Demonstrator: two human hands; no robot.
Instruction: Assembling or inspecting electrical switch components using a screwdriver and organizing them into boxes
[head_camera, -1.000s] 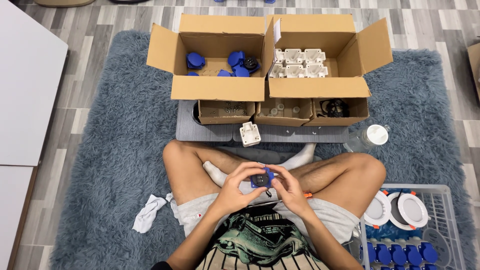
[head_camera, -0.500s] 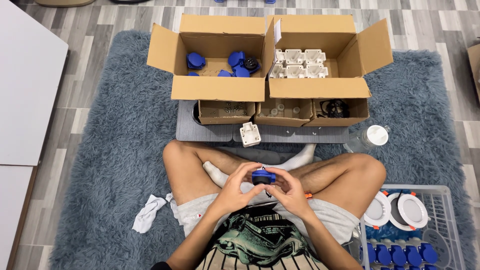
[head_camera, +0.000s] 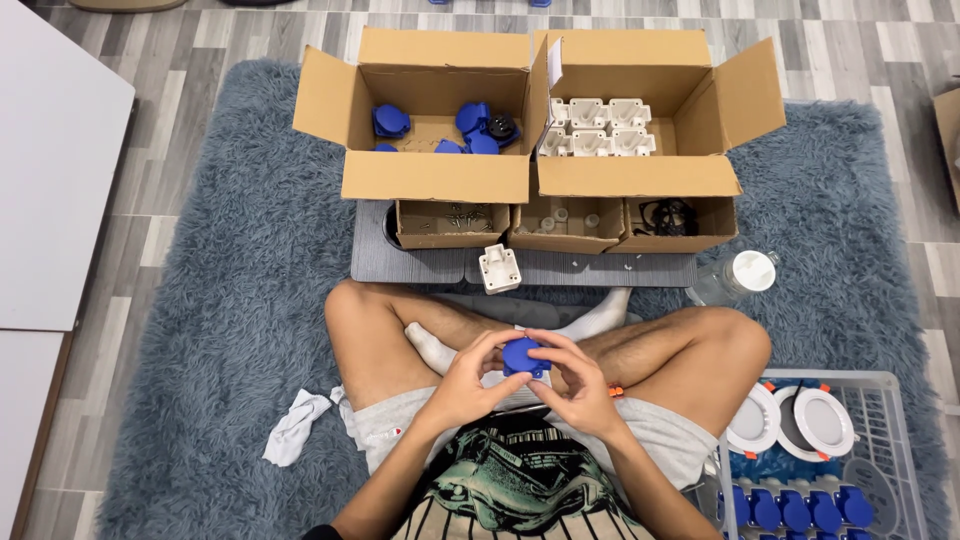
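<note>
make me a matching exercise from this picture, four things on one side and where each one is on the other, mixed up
Things:
1. small blue part
2. white square part
3. white cloth
4. round white lights

Places:
A. in the clear crate at the person's right
B. held between both hands over the lap
C. on the grey mat in front of the small boxes
D. on the rug beside the person's left thigh

Pairs: 1-B, 2-C, 3-D, 4-A

Shaggy blue-grey rug (head_camera: 200, 330) on wood-look floor (head_camera: 250, 30), bearing two open cardboard boxes (head_camera: 440, 180), grey board (head_camera: 580, 268), white cloth (head_camera: 293, 428), clear basket (head_camera: 890, 440)
</note>
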